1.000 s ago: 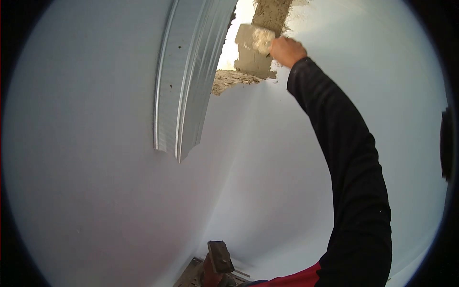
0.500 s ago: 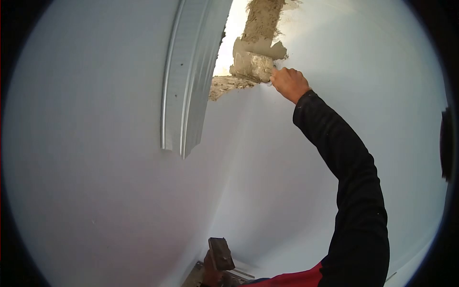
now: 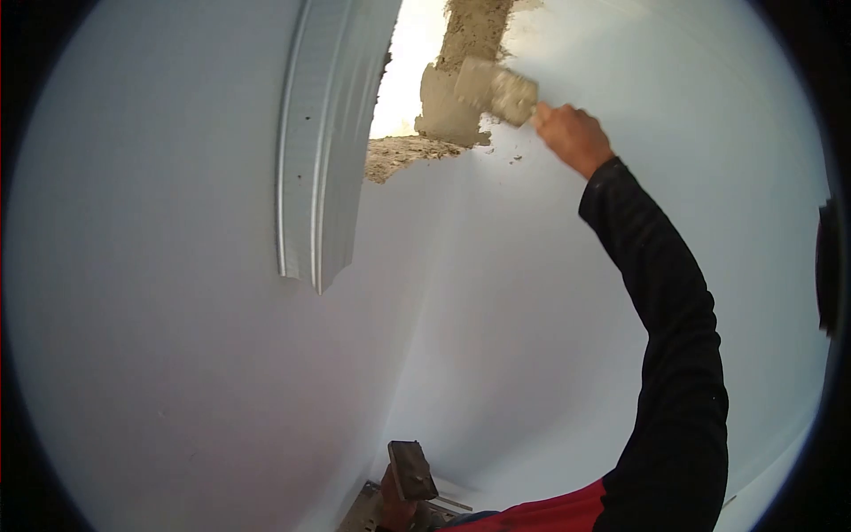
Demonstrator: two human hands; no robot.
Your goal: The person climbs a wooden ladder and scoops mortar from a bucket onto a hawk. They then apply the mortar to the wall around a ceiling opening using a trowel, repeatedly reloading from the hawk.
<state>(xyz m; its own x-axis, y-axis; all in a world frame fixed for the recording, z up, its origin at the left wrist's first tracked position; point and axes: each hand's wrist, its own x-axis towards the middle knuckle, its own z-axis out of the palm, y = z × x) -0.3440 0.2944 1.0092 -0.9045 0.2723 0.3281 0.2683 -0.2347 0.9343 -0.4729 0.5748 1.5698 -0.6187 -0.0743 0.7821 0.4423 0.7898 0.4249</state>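
My right hand (image 3: 576, 140) is closed round the handle of a wide putty knife (image 3: 515, 96), slightly blurred, its blade smeared with tan plaster. The blade lies over the right side of a plaster patch (image 3: 445, 108), beside the white wall (image 3: 674, 133); whether it touches cannot be made out. Low in the view, my left hand (image 3: 395, 502) is wrapped round a dark rectangular flat tool (image 3: 412, 472) held tilted upward. Its handle is hidden, and a small lump shows on its face.
A grey metal profile (image 3: 324, 160) hangs down at the upper left. Rough plaster (image 3: 399, 158) edges a bright opening (image 3: 408, 71) beside it. Small crumbs (image 3: 516, 160) stick to the wall under the patch. A dark object (image 3: 826, 266) stands at the right edge.
My right hand and the putty knife have moved up and right, baring smooth plaster where the blade was. The metal profile appears further left. My left hand has hardly moved.
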